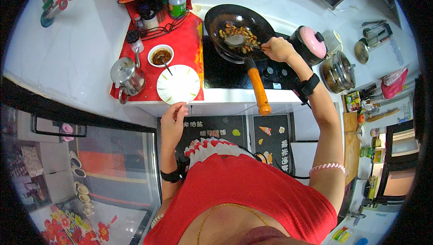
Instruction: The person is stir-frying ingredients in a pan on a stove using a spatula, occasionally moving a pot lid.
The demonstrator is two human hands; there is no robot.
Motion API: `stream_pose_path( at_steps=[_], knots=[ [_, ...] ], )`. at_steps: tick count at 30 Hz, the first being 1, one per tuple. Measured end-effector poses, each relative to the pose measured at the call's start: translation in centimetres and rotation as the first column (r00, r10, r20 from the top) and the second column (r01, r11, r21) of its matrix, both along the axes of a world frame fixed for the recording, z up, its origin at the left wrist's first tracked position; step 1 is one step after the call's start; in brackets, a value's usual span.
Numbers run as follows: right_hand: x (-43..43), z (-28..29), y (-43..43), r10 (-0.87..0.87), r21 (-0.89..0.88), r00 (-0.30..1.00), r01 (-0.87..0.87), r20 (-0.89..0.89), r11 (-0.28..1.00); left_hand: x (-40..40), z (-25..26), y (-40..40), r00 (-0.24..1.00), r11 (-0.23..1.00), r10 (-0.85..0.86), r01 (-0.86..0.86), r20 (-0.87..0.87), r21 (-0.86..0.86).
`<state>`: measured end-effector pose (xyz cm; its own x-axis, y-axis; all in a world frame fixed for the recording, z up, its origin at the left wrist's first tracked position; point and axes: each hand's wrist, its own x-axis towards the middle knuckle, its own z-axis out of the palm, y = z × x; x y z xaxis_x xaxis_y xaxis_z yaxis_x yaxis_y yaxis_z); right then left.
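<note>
A black wok (216, 18) with a wooden handle (259, 91) rests on the black cooktop (220, 76), holding browned pieces of food (248, 35). My right hand (279, 49) grips the handle of a metal ladle (235, 40), whose bowl lies over the food. My left hand (174, 120) has its fingertips at the near rim of a white plate with green leaf marks (179, 84), on the red mat; whether they pinch the rim is unclear. Behind the plate stands a white bowl of dark sauce (160, 55) with a spoon (166, 65) in it.
A metal kettle (127, 76) and a seasoning jar (135, 41) stand left of the bowl. Behind them is a wire rack (165, 28) with bottles. A pink-lidded pot (308, 44) and a glass-lidded steel pot (336, 72) stand right of the wok.
</note>
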<state>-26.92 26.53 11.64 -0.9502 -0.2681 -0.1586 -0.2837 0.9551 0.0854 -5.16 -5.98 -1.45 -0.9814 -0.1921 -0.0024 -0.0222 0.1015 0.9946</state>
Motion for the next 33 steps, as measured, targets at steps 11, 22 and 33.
stream_pose_path(
  at_steps=[11, 22, 33],
  knots=[
    [-1.0, -0.7, 0.9, 0.016, 0.001, 0.998, -0.016, -0.053, 1.000, -0.6, -0.1, 0.2, 1.000, 1.000, 0.003, -0.002, 0.010, -0.025],
    [-1.7, -1.5, 1.0, 0.098, 0.090, 0.995, -0.099, 0.016, 0.991, -1.2, -0.1, 0.9, 0.999, 0.999, -0.028, 0.028, 0.020, -0.014],
    [1.8, 6.1, 3.7, 0.109, 0.073, 0.992, -0.114, 0.062, 0.991, -1.4, 0.3, 0.9, 0.997, 0.996, -0.080, 0.081, 0.021, -0.041]
  ],
)
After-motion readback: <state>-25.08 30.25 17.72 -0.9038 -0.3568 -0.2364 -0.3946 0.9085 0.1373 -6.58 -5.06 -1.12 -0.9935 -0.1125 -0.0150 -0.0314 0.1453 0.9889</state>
